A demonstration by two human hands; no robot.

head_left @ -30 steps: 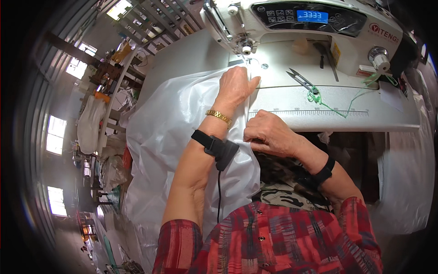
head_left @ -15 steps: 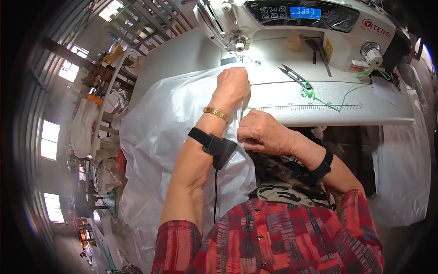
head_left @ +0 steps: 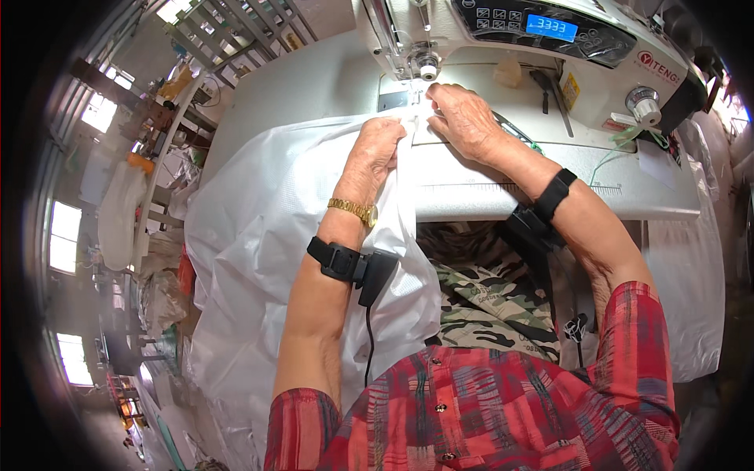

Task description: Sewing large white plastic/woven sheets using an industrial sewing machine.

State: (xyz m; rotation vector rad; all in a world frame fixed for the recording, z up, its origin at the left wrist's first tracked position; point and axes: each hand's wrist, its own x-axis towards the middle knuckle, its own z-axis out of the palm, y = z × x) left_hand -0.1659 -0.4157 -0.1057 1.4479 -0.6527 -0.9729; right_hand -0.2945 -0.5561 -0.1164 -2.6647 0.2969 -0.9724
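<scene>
A white plastic-like sheet (head_left: 275, 204) spreads over the left of the sewing table and hangs down toward my lap. My left hand (head_left: 378, 145), a gold watch at its wrist, is closed on the sheet's right edge, just short of the needle area. Beside the presser foot (head_left: 416, 93) of the white sewing machine (head_left: 503, 47) is my right hand (head_left: 465, 119). Its thumb and forefinger are apart, with nothing visible between them. The sheet's edge strip runs up between both hands to the foot. Thread snips (head_left: 514, 130) lie partly hidden behind my right hand.
Green thread (head_left: 609, 157) trails over the table front, near a printed ruler scale (head_left: 471, 187). A dark tool (head_left: 542, 86) lies under the machine arm. Clear plastic sheeting (head_left: 683, 290) hangs at right. A cluttered rack (head_left: 161, 173) stands at left.
My right hand has left the sheet's edge near the table front and moved up beside the presser foot. My left hand has drawn slightly back toward me. The view has shifted a little.
</scene>
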